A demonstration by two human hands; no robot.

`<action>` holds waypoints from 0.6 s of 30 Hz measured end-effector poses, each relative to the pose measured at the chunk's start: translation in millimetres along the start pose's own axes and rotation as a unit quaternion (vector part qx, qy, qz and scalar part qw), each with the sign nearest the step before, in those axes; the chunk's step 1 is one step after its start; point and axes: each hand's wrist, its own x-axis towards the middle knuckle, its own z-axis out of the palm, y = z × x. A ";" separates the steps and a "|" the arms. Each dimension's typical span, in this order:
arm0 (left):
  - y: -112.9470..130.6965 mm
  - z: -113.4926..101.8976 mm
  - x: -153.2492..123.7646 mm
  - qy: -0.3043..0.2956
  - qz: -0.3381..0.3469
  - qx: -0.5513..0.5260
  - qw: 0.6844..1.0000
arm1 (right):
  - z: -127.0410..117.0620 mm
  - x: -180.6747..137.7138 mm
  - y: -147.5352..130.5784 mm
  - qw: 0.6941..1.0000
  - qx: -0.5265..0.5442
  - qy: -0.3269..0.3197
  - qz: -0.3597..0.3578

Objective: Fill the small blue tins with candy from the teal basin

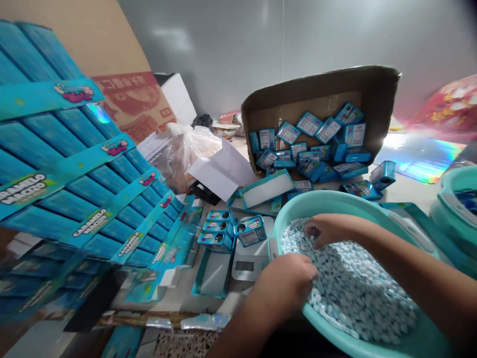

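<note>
A turquoise tub (335,196) at the right holds a mass of small pale blue and white candies (357,278). Over its left rim is my left hand (285,278), with fingers curled closed; anything inside them is hidden. Just above the candies, my right hand (328,231) reaches in from the right, its thumb and fingers curled together. What it grips, if anything, cannot be made out. Left of the tub, a small blue candy box (249,231) lies on a white digital scale (244,271). Several similar boxes (217,232) sit in an open blue display tray (210,273).
At the left rises a tall stack of filled blue display trays (85,174). A cardboard carton (320,84) behind the tub holds many small blue boxes. A tied plastic bag (190,149) lies near the wall, and a second turquoise tub (454,199) stands far right.
</note>
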 end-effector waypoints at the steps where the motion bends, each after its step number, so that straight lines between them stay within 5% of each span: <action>1: -4.8 -3.3 -5.7 0.031 -0.008 -0.030 0.999 | -0.2 1.1 0.2 1.000 0.000 -0.002 0.004; 5: -19.5 -25.8 -32.5 0.166 -0.013 -0.116 0.979 | -2.8 1.7 -0.6 1.000 -0.002 -0.009 0.014; 10: -49.4 -62.2 -60.7 0.295 -0.111 -0.002 0.949 | -7.0 -0.4 -4.2 1.000 0.001 -0.018 0.023; 18: -90.0 -80.0 -61.5 0.254 -0.189 0.074 0.946 | -4.4 1.1 -3.1 1.000 0.003 -0.010 0.024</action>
